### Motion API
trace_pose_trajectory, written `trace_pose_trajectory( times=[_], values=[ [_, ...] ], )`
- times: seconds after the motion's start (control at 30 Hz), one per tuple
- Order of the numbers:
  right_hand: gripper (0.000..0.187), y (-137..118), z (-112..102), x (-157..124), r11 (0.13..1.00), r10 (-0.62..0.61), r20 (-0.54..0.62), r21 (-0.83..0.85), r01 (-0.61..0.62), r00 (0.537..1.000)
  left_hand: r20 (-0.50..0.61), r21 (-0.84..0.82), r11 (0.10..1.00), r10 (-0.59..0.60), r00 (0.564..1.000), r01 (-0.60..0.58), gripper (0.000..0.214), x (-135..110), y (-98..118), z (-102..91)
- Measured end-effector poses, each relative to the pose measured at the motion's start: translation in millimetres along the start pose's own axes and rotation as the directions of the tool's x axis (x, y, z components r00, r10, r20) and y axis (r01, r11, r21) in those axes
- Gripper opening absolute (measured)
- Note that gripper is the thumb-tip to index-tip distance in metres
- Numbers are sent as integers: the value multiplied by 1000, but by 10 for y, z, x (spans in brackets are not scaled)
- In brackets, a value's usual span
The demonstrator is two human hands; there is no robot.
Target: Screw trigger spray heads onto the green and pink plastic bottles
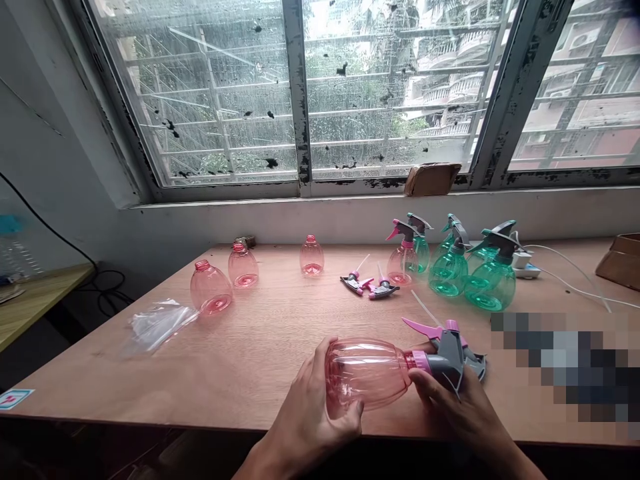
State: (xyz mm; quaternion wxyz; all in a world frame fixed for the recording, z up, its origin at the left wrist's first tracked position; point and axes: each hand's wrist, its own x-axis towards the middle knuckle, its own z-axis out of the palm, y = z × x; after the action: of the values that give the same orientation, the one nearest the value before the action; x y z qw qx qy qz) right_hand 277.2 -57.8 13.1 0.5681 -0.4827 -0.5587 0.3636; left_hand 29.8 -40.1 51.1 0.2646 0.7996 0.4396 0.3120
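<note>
My left hand (310, 407) wraps round the body of a pink clear spray bottle (367, 373) lying on its side near the table's front edge. My right hand (450, 403) grips the bottle's neck at the pink collar and grey trigger head (447, 360). Just behind lies a loose pink and grey trigger head (435, 330) with its white tube. Three pink bottle bodies without heads (210, 288) (243, 267) (311, 257) stand at the back left. Two more loose trigger heads (370, 287) lie mid-table.
Several finished green spray bottles (493, 277) and a pink one (403, 257) stand at the back right. A clear plastic bag (157, 323) lies at left. A power strip with white cables (527, 270), a cardboard box (620, 260) and the windowsill bound the wooden table (250, 360).
</note>
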Motion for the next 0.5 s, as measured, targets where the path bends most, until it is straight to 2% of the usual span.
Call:
trace_pose_trajectory(
  times=[0.23,0.33,0.5],
  values=[
    [36,-19,5,5,1000,15,2,-24,-15,1000,73,9,1000,3,997,-3,89,-17,22,-44],
    [41,-16,1,4,1000,12,17,-28,-12,1000,88,-3,1000,25,996,-25,100,-15,-2,-43],
    [35,-34,-1,4,999,32,-8,7,-32,999,131,-43,999,5,991,1,112,-24,-40,-69]
  ],
)
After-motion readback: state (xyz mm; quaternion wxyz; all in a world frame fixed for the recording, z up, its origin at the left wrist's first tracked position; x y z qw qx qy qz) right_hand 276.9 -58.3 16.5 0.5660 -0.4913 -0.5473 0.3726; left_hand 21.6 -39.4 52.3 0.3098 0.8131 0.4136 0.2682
